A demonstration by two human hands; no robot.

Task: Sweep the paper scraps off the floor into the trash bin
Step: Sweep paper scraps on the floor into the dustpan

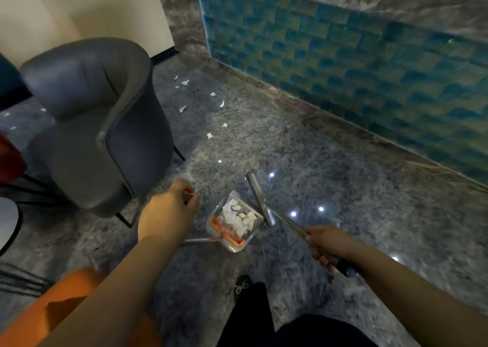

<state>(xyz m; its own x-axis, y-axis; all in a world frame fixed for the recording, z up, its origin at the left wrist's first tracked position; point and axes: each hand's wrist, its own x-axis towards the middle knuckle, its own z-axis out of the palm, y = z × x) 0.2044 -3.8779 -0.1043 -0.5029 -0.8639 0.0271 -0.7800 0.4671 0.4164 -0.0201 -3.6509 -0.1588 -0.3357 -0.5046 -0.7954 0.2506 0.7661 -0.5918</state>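
A grey dustpan point(217, 231) with an orange comb edge sits low over the floor, with several white paper scraps point(239, 218) in it. My left hand point(169, 209) grips the top of the dustpan's long handle. My right hand point(328, 243) grips the metal pole of a grey broom point(260, 197), whose head lies just right of the dustpan. More paper scraps point(210, 135) are scattered on the grey marbled floor farther ahead, toward the corner. No trash bin is in view.
A dark grey armchair point(100, 124) on thin black legs stands at the left, close to my left hand. A blue tiled wall point(343, 56) runs along the right. My legs and a shoe point(243, 286) are at the bottom.
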